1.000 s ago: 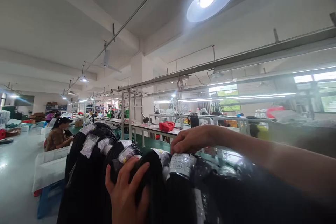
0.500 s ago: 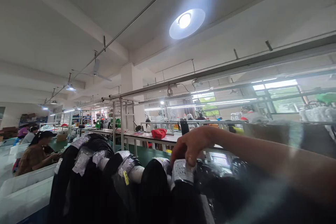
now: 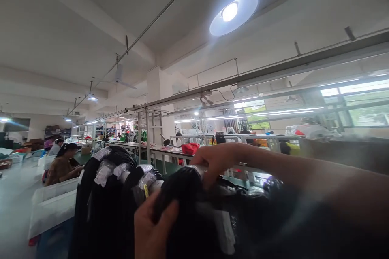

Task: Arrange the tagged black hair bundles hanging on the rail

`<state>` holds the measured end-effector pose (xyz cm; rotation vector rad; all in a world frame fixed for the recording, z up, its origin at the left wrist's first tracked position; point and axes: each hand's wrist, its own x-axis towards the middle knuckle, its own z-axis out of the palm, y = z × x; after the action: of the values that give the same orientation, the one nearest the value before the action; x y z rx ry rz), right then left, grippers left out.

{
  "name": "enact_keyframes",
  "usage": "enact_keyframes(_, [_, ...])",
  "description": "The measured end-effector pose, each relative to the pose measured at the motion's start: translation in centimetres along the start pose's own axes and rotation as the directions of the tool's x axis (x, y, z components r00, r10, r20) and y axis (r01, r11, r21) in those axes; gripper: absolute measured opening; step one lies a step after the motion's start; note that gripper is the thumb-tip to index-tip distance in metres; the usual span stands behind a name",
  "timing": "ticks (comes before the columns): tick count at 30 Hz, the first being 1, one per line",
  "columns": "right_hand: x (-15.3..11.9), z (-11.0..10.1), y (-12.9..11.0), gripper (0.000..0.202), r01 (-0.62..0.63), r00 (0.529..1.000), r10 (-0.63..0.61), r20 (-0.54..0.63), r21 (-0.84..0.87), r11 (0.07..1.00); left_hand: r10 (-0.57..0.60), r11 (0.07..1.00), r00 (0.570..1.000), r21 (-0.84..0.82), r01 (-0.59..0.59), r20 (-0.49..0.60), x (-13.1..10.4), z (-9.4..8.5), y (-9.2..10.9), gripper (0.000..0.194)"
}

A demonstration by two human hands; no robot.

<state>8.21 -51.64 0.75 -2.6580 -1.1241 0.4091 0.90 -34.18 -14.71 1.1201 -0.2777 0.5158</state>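
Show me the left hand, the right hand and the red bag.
left hand (image 3: 152,230), head view, back of the hand
right hand (image 3: 214,161), head view, knuckles
red bag (image 3: 190,148), head view, middle of its front

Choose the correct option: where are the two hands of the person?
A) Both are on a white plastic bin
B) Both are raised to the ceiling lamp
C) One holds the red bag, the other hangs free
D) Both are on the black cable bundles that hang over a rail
D: the left hand grips a black cable bundle from the front, and the right hand rests on its top.
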Motion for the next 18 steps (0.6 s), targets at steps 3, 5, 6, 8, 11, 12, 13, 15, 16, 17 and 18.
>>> enact_keyframes(3, [0.5, -0.2, -1.3, 0.032, 0.074, 0.978, -0.126, -0.164, -0.286, 0.955, 0.02, 1.0, 1.0, -0.013, -0.02, 0.004, 2.1, -0.2, 1.9, 0.038])
enact_keyframes(5, [0.8, 0.1, -2.3, 0.033, -0.003, 0.947, -0.15, -0.284, -0.475, 0.88, 0.087, 0.995, 0.996, 0.051, -0.087, 0.001, 3.2, -0.8, 2.2, 0.036])
enact_keyframes(6, [1.0, 0.3, -2.7, 0.034, -0.06, 0.931, -0.151, -0.332, -0.547, 0.835, 0.142, 0.984, 0.99, 0.107, -0.14, -0.013, 3.7, -1.2, 2.0, 0.035])
enact_keyframes(8, [1.1, 0.9, -3.3, 0.035, -0.147, 0.91, -0.14, -0.391, -0.618, 0.772, 0.254, 0.938, 0.966, 0.255, -0.233, -0.053, 4.1, -2.2, 0.9, 0.039])
enact_keyframes(11, [1.1, 1.3, -3.4, 0.037, -0.179, 0.913, -0.109, -0.394, -0.626, 0.759, 0.292, 0.878, 0.953, 0.416, -0.235, -0.078, 4.1, -3.8, -1.4, 0.052])
enact_keyframes(12, [1.1, 1.3, -3.2, 0.038, -0.153, 0.931, -0.083, -0.356, -0.586, 0.796, 0.282, 0.863, 0.957, 0.453, -0.225, -0.063, 4.0, -4.2, -2.1, 0.055])
enact_keyframes(13, [1.1, 1.2, -2.9, 0.039, -0.119, 0.955, -0.043, -0.293, -0.513, 0.85, 0.276, 0.847, 0.96, 0.483, -0.219, -0.049, 3.9, -4.5, -2.8, 0.056])
enact_keyframes(15, [1.1, 0.9, -2.2, 0.043, -0.082, 0.99, 0.043, -0.134, -0.308, 0.948, 0.294, 0.806, 0.956, 0.544, -0.233, -0.026, 3.6, -4.9, -3.7, 0.052])
enact_keyframes(16, [1.1, 0.8, -1.9, 0.045, -0.093, 0.995, 0.079, -0.067, -0.224, 0.97, 0.318, 0.781, 0.948, 0.573, -0.246, -0.027, 3.2, -4.9, -4.0, 0.049])
enact_keyframes(17, [1.1, 0.6, -1.6, 0.047, -0.113, 0.994, 0.11, -0.026, -0.176, 0.978, 0.359, 0.753, 0.932, 0.604, -0.263, -0.042, 2.7, -4.8, -4.3, 0.047])
enact_keyframes(18, [1.1, 0.5, -1.4, 0.049, -0.136, 0.991, 0.136, -0.01, -0.162, 0.977, 0.441, 0.707, 0.894, 0.642, -0.295, -0.076, 2.0, -4.7, -4.4, 0.043])
